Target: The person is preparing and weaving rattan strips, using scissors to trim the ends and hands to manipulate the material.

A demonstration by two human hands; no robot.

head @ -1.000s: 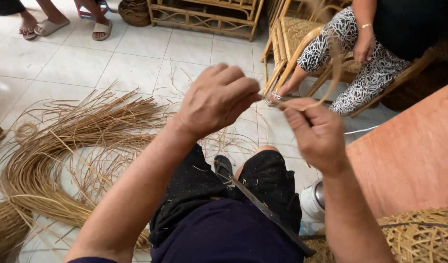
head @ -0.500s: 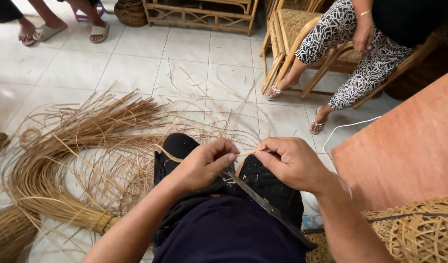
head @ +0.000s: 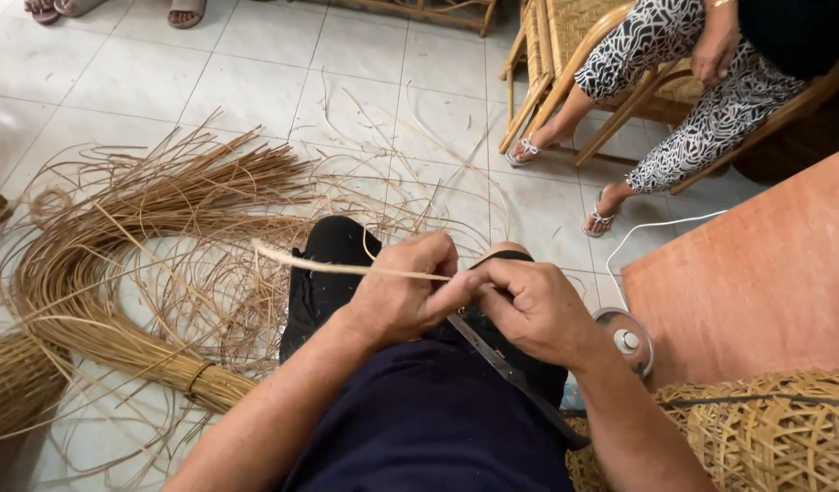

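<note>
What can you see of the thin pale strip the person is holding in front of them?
The strip is a thin, flat, pale straw-coloured length, apparently split rattan or cane. It runs almost level, slightly bowed, over the lap. Its free end points to the person's left with a slightly frayed tip. The other end disappears between the left hand and right hand, pinched by their fingers. Nothing else touches it.

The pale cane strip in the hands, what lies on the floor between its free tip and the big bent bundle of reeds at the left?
In the head view, loose thin reed strands lie tangled over the white tile floor between the strip and the bundle.
</note>
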